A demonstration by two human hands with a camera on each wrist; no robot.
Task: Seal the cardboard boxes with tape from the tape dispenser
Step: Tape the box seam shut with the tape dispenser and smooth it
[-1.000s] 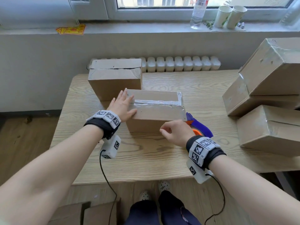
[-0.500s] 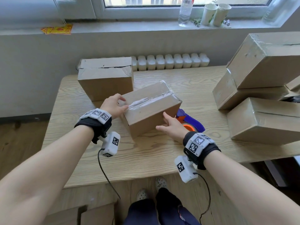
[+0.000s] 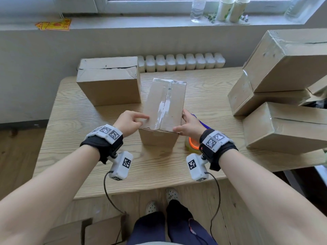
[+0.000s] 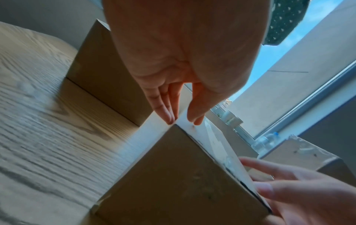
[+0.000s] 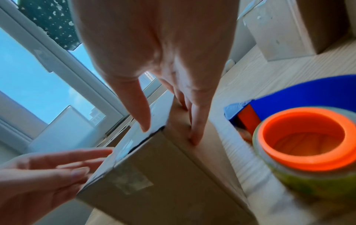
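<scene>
Head view: taped cardboard box [image 3: 163,110] centred on wooden table [image 3: 159,167], long axis running away from the person, clear tape strip [image 3: 165,105] down the top seam. Sits directly between both hands at its near end. Left hand [image 3: 130,122] at near-left top corner, thumb on the top face, fingers partly curled against the left side. Right hand [image 3: 190,125] at near-right corner, thumb along the top edge, fingers down the right side. Tape dispenser [image 3: 192,144] just right of the box, mostly hidden under the right wrist; orange core and blue handle showing. Untaped box [image 3: 108,80] behind-left, top seam open, just beside the held box. Stack of taped boxes [image 3: 283,89] at right, well apart.

Left wrist view: left hand [image 4: 179,73] over the box's [image 4: 173,175] near top corner, fingers nearly straight, tips on the left side at the top edge, thumb on the taped top. Narrow pinch across the edge, nothing else held. Right hand [image 4: 300,191] at lower right, fingers extended at the opposite corner.

Right wrist view: right hand [image 5: 163,64] straddling the box's [image 5: 163,167] right top edge, thumb on top, fingertips pressed on the side face. Old tape patch on the near end face. Left hand [image 5: 44,172] lower left, fingers stretched toward the corner. Tape dispenser [image 5: 308,141] on the table beside the box, untouched.
</scene>
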